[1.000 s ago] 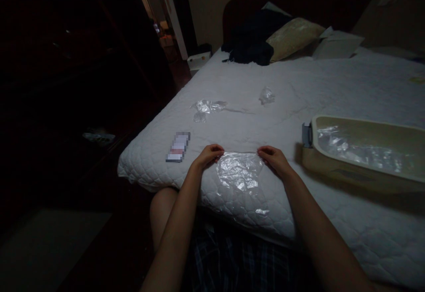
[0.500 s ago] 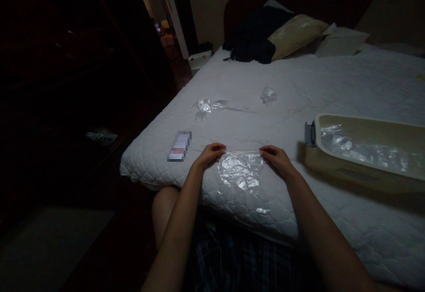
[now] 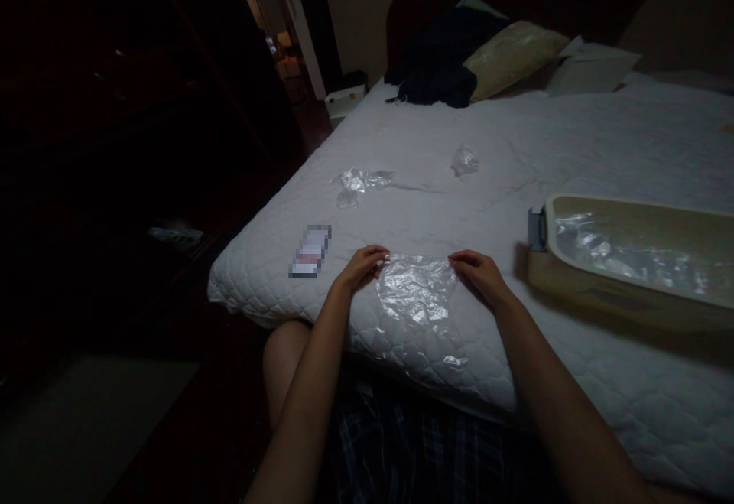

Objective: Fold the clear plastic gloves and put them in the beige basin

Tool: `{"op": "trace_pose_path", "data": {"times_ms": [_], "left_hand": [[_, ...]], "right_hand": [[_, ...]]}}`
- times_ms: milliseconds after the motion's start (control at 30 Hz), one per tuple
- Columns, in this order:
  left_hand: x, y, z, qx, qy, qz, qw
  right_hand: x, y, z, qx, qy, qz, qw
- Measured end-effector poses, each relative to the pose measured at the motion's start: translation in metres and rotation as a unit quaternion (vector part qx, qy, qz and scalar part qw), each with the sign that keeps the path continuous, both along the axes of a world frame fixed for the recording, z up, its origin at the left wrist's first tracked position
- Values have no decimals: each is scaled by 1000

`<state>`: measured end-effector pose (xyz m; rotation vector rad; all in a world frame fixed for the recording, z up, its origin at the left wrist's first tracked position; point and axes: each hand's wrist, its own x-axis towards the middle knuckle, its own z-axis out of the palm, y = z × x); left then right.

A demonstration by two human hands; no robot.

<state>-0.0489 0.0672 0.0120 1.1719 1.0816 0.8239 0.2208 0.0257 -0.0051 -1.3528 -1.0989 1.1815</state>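
Note:
A clear plastic bag (image 3: 418,290) lies spread near the bed's front edge, its crinkled surface catching the light. My left hand (image 3: 365,265) pinches its far left corner between thumb and fingers. At the far right corner, my right hand (image 3: 475,271) grips the bag the same way. The far edge runs fairly straight between my two hands, while the rest trails toward my lap. Left of my left hand lies a flat, pixelated rectangular object (image 3: 310,252), perhaps a phone.
To the right stands a beige plastic bin (image 3: 596,278) with a grey latch (image 3: 537,229) and clear plastic inside. Crumpled clear plastic (image 3: 362,180) and another clump (image 3: 465,160) lie farther up the white quilted bed (image 3: 413,129). Dark cloth (image 3: 441,60) and a yellowish pillow (image 3: 516,56) sit by the headboard.
The far edge of the plastic bag is slightly higher and flatter between my hands. Both hands keep their pinch and have barely moved.

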Motion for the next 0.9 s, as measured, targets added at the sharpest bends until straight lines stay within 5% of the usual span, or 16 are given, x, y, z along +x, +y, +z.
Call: {"op": "trace_pose_path", "data": {"times_ms": [367, 467, 567, 633, 733, 900], "left_hand": [[9, -10, 3, 60, -5, 120, 991], [11, -12, 7, 116, 77, 164, 977], [14, -18, 21, 222, 237, 110, 939], [19, -24, 34, 292, 339, 32, 894], [32, -29, 48, 348, 419, -83, 835], [54, -24, 38, 368, 491, -190, 766]], "right_hand": [[-2, -1, 5, 16, -22, -25, 999], [-1, -2, 7, 41, -37, -77, 996], [-3, -6, 20, 105, -161, -98, 976], [-11, -8, 34, 147, -313, -46, 937], [-34, -6, 56, 147, -525, 90, 833], [-71, 6, 64, 111, -651, 224, 717]]}}
